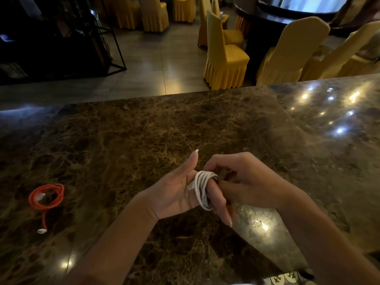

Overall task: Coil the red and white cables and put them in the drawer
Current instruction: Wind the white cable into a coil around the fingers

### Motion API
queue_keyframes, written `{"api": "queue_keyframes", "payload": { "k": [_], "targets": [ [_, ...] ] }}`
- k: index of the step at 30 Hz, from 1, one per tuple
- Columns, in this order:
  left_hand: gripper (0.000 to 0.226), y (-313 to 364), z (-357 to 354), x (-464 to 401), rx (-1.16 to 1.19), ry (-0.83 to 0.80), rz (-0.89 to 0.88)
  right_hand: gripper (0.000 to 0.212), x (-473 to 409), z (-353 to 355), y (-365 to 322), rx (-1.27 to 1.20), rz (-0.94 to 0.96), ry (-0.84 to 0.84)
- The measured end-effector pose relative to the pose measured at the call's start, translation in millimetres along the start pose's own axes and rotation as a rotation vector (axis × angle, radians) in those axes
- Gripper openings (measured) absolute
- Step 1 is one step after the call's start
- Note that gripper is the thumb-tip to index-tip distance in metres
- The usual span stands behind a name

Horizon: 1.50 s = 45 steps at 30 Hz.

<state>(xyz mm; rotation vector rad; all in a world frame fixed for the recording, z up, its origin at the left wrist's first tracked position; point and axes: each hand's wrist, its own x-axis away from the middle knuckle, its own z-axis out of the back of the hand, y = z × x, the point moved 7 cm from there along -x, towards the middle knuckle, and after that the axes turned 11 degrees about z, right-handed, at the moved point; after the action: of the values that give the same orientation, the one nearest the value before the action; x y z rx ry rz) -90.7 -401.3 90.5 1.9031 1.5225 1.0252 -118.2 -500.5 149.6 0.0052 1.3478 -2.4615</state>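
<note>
The white cable is wound in several loops around the fingers of my left hand, palm up, thumb raised, above the brown marble counter. My right hand is curled against the loops from the right, its fingertips pinching the cable at the top of the coil. The red cable lies coiled on the counter at the left, apart from both hands, one white plug inside the coil and a short tail with a white plug trailing toward me. No drawer is in view.
The counter's far edge runs across the middle of the view. Beyond it, on the tiled floor, stand several yellow-covered chairs, a dark round table and a black metal rack at the left.
</note>
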Motion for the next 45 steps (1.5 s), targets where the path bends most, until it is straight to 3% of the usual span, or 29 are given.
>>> {"api": "queue_keyframes", "payload": {
  "k": [5,11,15,17,21,27,37,40,43,45],
  "targets": [
    [0.076,1.9,-7.6,-2.3,0.055,-0.068,-0.024,0.009,7.3,-8.4,11.6,-0.298,-0.094,0.043],
    [0.079,2.9,-19.2,-2.8,0.077,-0.177,-0.028,0.013,9.1,-19.8,13.2,-0.654,-0.166,0.126],
    [0.083,3.0,-24.6,-4.3,0.117,-0.232,-0.030,0.027,10.9,-19.5,14.0,-0.611,-0.106,0.264],
    [0.084,2.7,-27.9,-5.6,0.132,-0.272,-0.043,0.025,13.7,-18.0,13.1,-0.630,-0.076,0.308],
    [0.086,6.1,-30.9,-11.0,0.086,-0.290,-0.083,0.016,19.0,-15.4,18.8,-0.568,-0.127,0.260],
    [0.088,9.7,-26.6,-7.3,-0.007,-0.293,-0.101,0.030,23.0,-16.5,26.3,-0.416,-0.194,0.155],
    [0.090,-4.4,-19.8,-7.5,0.037,-0.220,0.031,0.019,20.2,-13.7,11.6,-0.247,-0.014,0.314],
    [0.085,-7.5,-18.5,-10.0,0.094,-0.196,0.062,0.017,19.7,-12.8,11.6,-0.316,-0.035,0.329],
    [0.083,-13.4,-14.0,-11.3,0.111,-0.194,0.081,0.004,21.2,-15.3,15.1,-0.435,-0.104,0.243],
    [0.086,-13.4,-14.7,-10.6,0.085,-0.219,0.068,0.009,22.8,-16.8,18.4,-0.495,-0.128,0.199]
  ]
}}
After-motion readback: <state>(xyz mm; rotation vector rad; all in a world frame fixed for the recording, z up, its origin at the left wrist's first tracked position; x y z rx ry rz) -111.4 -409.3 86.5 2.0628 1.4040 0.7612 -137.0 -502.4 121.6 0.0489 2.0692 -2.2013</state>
